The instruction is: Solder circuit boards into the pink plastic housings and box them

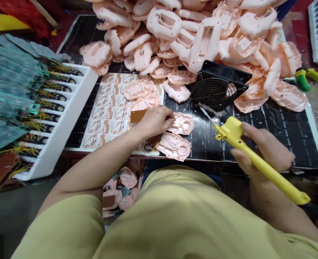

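My right hand (pixel 263 147) is closed round a yellow soldering tool (pixel 245 147), its metal tip pointing left near the black fan (pixel 215 88). My left hand (pixel 156 122) has its fingers pinched at the left end of a pink shell (pixel 183 123); what lies between the fingertips is too small to make out. Just below that is another pink shell (pixel 176 146) with thin wires in it. A brown board (pixel 137 116) shows behind my left hand, and a small round speaker (pixel 148 146) lies beneath my left wrist.
Pink shells (pixel 164 23) are heaped at the back. A white foam rack (pixel 64 118) with wired green boards stands left. Green-yellow pliers (pixel 312 77) lie right. A printed sheet (pixel 102 118) covers the mat's left part. More pink parts (pixel 128 178) sit below the edge.
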`<act>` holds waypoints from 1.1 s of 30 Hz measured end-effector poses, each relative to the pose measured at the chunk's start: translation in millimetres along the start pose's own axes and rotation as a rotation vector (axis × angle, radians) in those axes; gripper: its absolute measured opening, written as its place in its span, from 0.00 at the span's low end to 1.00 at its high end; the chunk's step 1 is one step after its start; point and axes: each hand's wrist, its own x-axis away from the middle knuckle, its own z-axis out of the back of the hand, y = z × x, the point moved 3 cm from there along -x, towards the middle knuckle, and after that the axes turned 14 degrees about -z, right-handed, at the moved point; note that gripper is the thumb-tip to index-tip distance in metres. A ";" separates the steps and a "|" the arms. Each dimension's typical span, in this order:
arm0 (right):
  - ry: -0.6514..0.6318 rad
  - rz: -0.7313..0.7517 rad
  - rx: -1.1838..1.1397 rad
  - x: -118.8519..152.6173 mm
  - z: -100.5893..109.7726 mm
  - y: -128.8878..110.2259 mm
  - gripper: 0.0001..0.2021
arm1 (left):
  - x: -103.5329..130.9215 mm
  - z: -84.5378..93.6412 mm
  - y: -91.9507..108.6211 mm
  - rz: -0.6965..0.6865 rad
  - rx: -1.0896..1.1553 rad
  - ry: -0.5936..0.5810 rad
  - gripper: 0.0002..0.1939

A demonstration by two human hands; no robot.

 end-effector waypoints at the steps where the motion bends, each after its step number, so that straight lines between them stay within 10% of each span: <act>1: -0.015 -0.005 -0.046 2.5 -2.2 3.9 0.25 | -0.4 -0.1 0.7 0.006 0.002 -0.013 0.11; 20: -0.261 0.087 -0.350 -0.9 -37.8 14.3 0.12 | -1.7 -0.5 3.3 -0.004 -0.070 -0.027 0.12; 33: -0.084 -0.080 -0.215 9.0 -22.2 22.2 0.22 | -0.9 1.7 5.4 -0.037 -0.126 -0.038 0.13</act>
